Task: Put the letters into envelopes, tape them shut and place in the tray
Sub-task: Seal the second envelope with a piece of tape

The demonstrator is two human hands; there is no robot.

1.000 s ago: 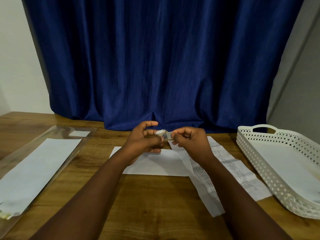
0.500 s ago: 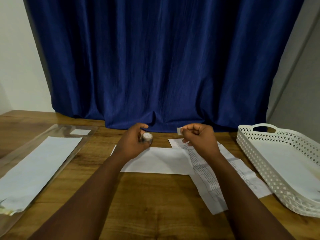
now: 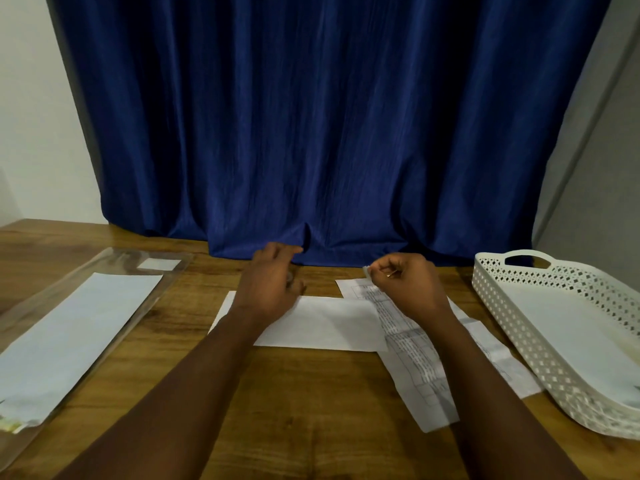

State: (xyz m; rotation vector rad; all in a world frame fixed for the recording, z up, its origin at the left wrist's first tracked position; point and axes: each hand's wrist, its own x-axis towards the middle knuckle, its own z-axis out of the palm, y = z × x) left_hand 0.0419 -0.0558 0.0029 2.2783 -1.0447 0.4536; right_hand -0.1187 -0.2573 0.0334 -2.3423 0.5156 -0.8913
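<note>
A white envelope [image 3: 329, 323] lies flat on the wooden table in front of me. My left hand [image 3: 270, 285] rests at its upper left edge, fingers curled over a small tape roll [image 3: 289, 276] that is mostly hidden under the hand. My right hand [image 3: 412, 289] hovers above the envelope's right end and pinches a short piece of tape [image 3: 367, 270] between thumb and forefinger. Folded printed letters [image 3: 419, 368] lie slanted under my right forearm, partly overlapped by the envelope. The white perforated tray [image 3: 491, 289] stands at the right with a white envelope [image 3: 575, 344] inside.
A clear plastic sleeve [image 3: 31, 306] holding blank white envelopes [image 3: 76, 327] lies along the left side of the table. A dark blue curtain [image 3: 318, 133] hangs right behind the table's far edge. Bare wood [image 3: 311, 410] shows between my forearms.
My hands have drawn apart. The left hand went down to the table with the tape roll, and the right hand holds a torn-off piece of tape.
</note>
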